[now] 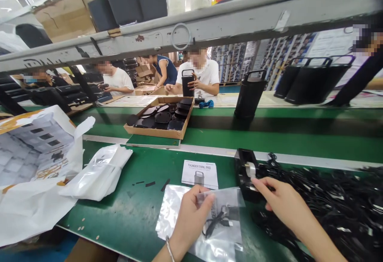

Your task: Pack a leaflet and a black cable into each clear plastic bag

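Note:
My left hand (194,216) pinches the upper edge of a clear plastic bag (235,230). Through the film I see a coiled black cable (214,224) and a printed sheet. Beneath it lies a stack of clear bags (172,210). With thumb and forefinger together, my right hand (277,194) is at the front of a black tape dispenser (247,166), just below its tape roll (250,170); whatever is between the fingertips is too small to make out. A "Thunder Trail Pro" booklet (200,172) lies just beyond my left hand.
A large pile of black cables (329,202) covers the right side. White plastic packaging (98,170) lies left. Farther back are a cardboard tray (155,132) of black parts and a black speaker-like cylinder (249,96). A shelf beam (215,30) crosses above. Several people work opposite.

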Demonstrator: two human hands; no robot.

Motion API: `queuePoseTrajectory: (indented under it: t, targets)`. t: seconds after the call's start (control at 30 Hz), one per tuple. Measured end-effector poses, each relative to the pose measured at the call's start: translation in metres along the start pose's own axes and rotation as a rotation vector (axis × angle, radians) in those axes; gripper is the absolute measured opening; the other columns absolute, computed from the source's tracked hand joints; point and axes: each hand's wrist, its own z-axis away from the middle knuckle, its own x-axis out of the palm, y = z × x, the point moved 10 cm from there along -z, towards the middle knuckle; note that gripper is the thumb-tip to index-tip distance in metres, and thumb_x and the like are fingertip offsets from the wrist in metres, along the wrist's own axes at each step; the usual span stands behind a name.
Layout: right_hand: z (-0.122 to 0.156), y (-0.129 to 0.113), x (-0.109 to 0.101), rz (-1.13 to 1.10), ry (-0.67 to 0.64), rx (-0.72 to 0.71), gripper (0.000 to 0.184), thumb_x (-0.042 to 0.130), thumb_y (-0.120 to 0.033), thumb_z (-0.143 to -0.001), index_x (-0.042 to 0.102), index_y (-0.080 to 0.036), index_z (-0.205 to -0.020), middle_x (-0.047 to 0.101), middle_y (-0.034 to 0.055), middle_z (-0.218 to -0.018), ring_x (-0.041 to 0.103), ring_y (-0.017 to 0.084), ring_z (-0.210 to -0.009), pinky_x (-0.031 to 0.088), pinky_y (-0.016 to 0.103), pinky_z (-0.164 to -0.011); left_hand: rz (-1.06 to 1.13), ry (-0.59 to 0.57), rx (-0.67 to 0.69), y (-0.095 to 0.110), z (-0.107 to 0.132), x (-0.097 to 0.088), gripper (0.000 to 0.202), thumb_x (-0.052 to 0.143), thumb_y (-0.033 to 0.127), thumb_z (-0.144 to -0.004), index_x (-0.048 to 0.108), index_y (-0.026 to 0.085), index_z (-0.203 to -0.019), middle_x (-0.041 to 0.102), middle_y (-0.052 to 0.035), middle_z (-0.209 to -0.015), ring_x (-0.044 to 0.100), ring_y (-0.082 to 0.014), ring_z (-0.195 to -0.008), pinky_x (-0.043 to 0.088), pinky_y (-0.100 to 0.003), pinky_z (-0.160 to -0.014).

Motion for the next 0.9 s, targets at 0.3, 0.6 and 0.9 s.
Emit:
queuePoseTrajectory:
  t: [0.3,0.6,0.9]
  targets:
    - [0.031,0.004,0.019,-0.049,0.162,-0.165,0.036,0.054,-0.052,-0.075,0.069,-0.020,-0.069,0.063,0.0131,-0.112,0.057,0.029,-0.112,0.052,0.036,-0.084,0.019,0.033,0.019,-0.006,-0.001,-0.001,0.029,0.057,0.044,-0.084,0.055,0.016,-0.077,0.048,0.0043,-0.060,0.042,-0.0115,-0.057,0.033,-0.021,-0.055]
    - [0.071,-0.040,0.031,0.070,0.014,-0.240,0.033,0.051,-0.054,-0.078,0.065,-0.026,-0.067,0.064,0.0017,-0.063,0.060,0.019,-0.059,0.049,0.030,-0.056,0.004,0.061,0.039,0.003,0.005,-0.003,0.026,0.053,0.043,-0.086,0.057,0.017,-0.081,0.057,0.0010,-0.065,0.052,-0.0144,-0.061,0.038,-0.022,-0.057]
    - [0.066,-0.037,0.107,-0.017,-0.313,-0.008,0.044,0.040,-0.055,-0.082,0.051,-0.021,-0.057,0.067,0.0013,-0.057,0.043,0.010,-0.030,0.032,0.025,-0.039,-0.160,0.113,0.062,0.008,0.019,-0.001,0.022,0.049,0.036,-0.089,0.060,0.018,-0.082,0.061,0.0006,-0.064,0.054,-0.0141,-0.058,0.039,-0.023,-0.055]
